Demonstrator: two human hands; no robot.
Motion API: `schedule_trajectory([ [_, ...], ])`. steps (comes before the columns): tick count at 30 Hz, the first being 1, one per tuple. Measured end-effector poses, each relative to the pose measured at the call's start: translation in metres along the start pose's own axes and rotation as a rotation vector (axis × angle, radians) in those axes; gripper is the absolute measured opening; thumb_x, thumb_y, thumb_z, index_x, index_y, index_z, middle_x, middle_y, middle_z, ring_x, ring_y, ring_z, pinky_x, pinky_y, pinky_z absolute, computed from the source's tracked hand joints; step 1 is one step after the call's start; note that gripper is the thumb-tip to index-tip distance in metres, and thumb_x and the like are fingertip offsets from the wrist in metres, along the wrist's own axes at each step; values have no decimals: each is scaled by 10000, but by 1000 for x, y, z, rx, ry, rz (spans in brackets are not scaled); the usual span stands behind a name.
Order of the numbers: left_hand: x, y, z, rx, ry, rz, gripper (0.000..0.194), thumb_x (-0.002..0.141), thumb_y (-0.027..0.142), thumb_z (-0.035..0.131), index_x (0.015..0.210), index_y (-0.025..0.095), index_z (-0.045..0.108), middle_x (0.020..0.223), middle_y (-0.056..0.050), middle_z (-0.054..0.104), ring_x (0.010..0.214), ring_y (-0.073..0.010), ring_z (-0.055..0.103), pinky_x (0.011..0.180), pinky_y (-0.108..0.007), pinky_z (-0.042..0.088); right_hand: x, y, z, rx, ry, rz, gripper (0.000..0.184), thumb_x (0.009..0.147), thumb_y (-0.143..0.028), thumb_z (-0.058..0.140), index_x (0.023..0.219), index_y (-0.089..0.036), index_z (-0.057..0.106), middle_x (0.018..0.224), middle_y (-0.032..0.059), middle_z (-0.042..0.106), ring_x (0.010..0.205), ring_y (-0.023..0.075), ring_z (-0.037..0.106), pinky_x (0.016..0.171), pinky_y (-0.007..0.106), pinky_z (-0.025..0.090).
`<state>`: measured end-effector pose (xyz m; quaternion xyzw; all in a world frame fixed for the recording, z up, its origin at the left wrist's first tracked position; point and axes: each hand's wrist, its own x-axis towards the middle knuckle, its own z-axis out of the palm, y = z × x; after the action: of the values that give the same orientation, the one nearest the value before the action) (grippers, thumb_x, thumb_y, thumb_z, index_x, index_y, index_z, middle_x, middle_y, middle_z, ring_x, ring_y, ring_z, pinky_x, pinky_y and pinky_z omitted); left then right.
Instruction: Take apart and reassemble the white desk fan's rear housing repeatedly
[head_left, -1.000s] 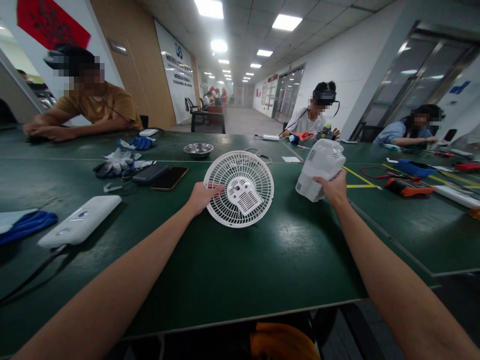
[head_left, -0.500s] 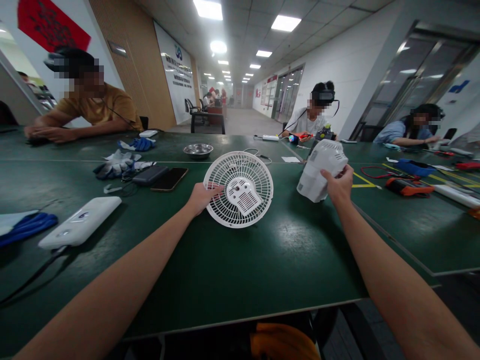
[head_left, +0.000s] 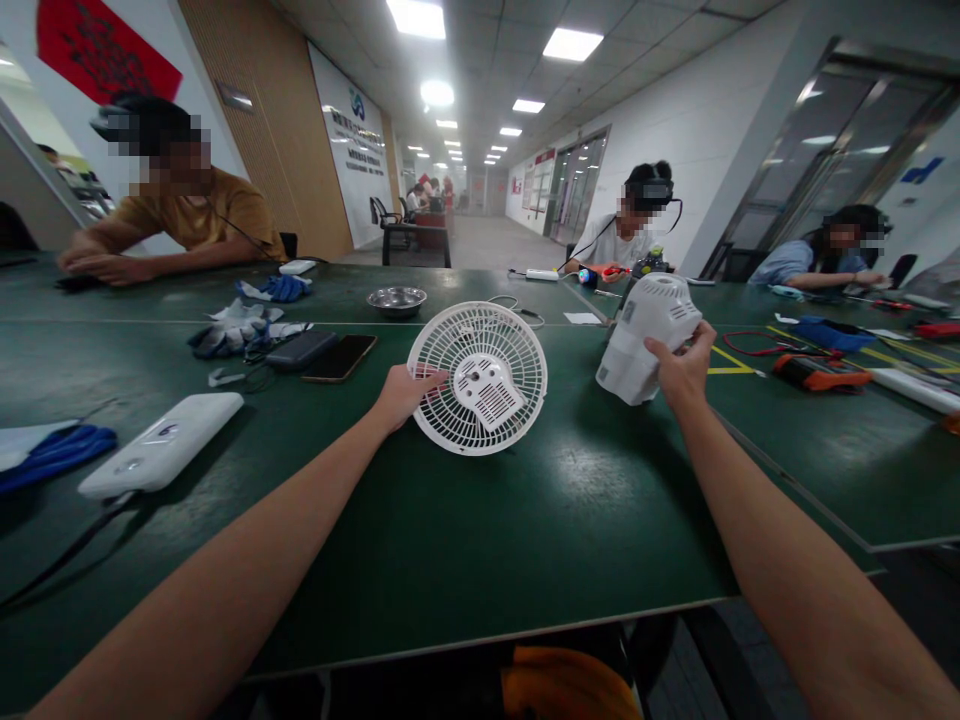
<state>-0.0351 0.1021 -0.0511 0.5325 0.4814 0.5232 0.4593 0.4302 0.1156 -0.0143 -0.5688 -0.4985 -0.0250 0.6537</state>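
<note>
A round white fan grille (head_left: 491, 393) with a slotted plate at its centre is tilted up on the green table, facing me. Its left rim is pinched in my left hand (head_left: 405, 396), the thumb lying over the bars. To the right, my right hand (head_left: 684, 368) grips a white plastic housing (head_left: 643, 345) with vent slots at its top. That housing is held at a slant, apart from the grille. The fingers behind it are partly hidden. A thin white cable (head_left: 525, 313) shows behind the grille.
Behind the grille stands a metal bowl (head_left: 397, 301). On the left lie a white power bank (head_left: 161, 446), a phone (head_left: 340, 358), a dark power bank (head_left: 302, 351) and gloves (head_left: 234, 330). An orange-and-black meter (head_left: 817, 373) lies right. Several people sit around the green table (head_left: 480, 550).
My right hand has tipped the white housing slightly and shifted it a little up and right. The left hand and the grille stay nearly as they were.
</note>
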Motion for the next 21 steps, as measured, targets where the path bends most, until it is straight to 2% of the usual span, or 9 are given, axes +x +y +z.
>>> schedule_trajectory([
  [2, 0, 0, 0, 9, -7, 6, 240, 739, 270, 823, 899, 113, 738, 852, -114, 757, 754, -237, 723, 719, -406, 588, 0, 2, 0, -37, 13, -30, 804, 626, -375, 771, 1323, -229, 396, 1268, 102, 550, 1041, 257, 600, 935, 453, 479],
  [5, 1, 0, -1, 17, -9, -2, 229, 747, 265, 816, 905, 118, 739, 860, -115, 758, 760, -238, 724, 717, -402, 589, -1, -7, -4, -154, 107, -142, 818, 618, -375, 774, 1328, -223, 397, 1261, 109, 536, 1097, 287, 562, 981, 515, 445],
  [8, 0, 1, 0, 19, -1, -18, 205, 755, 251, 808, 897, 122, 737, 851, -113, 758, 757, -244, 726, 714, -408, 594, -7, -32, -4, -198, 183, -306, 786, 629, -395, 772, 1307, -222, 414, 1276, 120, 528, 1150, 312, 534, 1021, 551, 408],
  [10, 0, 1, 1, 22, 7, -18, 196, 752, 240, 810, 892, 123, 738, 844, -111, 759, 751, -245, 726, 712, -410, 597, -17, -50, 1, -138, 161, -357, 797, 626, -399, 777, 1304, -208, 404, 1259, 124, 536, 1125, 300, 554, 996, 513, 438],
  [13, 1, 0, 2, 14, 21, -1, 204, 741, 231, 817, 896, 123, 740, 843, -103, 762, 749, -238, 726, 723, -404, 598, -39, -67, 18, -58, -26, -297, 797, 639, -432, 763, 1300, -196, 385, 1180, 105, 593, 1022, 274, 603, 888, 449, 501],
  [17, 4, -5, 2, -18, 23, 9, 227, 716, 239, 832, 888, 120, 742, 830, -92, 764, 746, -233, 727, 737, -396, 599, -73, -68, 47, -178, -338, -83, 660, 688, -515, 741, 1189, -176, 475, 1027, 101, 666, 854, 258, 630, 795, 410, 511],
  [21, 6, -7, 1, -22, 24, 21, 220, 706, 249, 836, 858, 120, 743, 812, -92, 762, 727, -226, 722, 717, -379, 592, -95, -57, 71, -399, -565, -29, 702, 719, -575, 720, 1226, -163, 466, 1082, 142, 682, 932, 294, 647, 842, 419, 495],
])
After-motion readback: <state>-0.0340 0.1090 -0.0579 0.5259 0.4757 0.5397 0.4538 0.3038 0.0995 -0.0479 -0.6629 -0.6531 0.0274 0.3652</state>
